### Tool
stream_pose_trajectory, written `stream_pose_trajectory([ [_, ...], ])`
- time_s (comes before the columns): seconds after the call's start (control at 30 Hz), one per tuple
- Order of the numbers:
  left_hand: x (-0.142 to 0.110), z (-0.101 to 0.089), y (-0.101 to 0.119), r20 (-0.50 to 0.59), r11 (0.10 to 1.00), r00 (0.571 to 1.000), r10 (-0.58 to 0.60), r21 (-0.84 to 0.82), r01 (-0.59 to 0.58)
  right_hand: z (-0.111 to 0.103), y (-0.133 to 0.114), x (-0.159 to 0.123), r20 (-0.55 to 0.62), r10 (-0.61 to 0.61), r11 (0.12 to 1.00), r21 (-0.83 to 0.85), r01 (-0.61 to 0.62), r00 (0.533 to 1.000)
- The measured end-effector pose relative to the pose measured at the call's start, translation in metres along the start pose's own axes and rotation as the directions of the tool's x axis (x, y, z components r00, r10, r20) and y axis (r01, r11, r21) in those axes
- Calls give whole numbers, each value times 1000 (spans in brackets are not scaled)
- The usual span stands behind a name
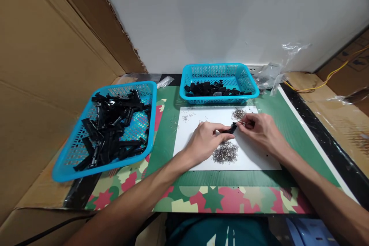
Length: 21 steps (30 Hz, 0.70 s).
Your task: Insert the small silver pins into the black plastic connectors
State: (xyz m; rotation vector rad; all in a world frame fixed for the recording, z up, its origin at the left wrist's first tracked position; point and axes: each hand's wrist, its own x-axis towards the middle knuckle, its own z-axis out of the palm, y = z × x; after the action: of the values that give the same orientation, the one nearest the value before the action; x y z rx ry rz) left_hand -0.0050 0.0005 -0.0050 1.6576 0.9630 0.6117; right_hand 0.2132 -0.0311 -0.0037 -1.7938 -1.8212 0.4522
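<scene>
Green mat (216, 178) covers the table. Left basket (153, 117), blue, holds long black parts; white sheet (187, 138) lies on the mat, rear basket (217, 101) behind it. Left hand (206, 138) pinches a black part (232, 128) above the sheet, near a metal-bit pile (225, 153). Right hand (261, 130), fingertips together, pinches a thin metallic piece (241, 122) at the part's end; contact unclear.

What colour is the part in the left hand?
Black; the head view shows the part in the left hand.
</scene>
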Motion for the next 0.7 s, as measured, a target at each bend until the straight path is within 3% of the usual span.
stream_pose_trajectory([
  [0.5, 1, 0, 2, -26, 1000, 1000, 3, -20, -4, 2, -5, -3, 13, -17, 999, 37, 17, 1000],
  [0.7, 2, -3, 3, -12, 1000, 1000, -26, 1, 26, -6, -5, 2, 87, -33, 993, 118, 23, 996],
])
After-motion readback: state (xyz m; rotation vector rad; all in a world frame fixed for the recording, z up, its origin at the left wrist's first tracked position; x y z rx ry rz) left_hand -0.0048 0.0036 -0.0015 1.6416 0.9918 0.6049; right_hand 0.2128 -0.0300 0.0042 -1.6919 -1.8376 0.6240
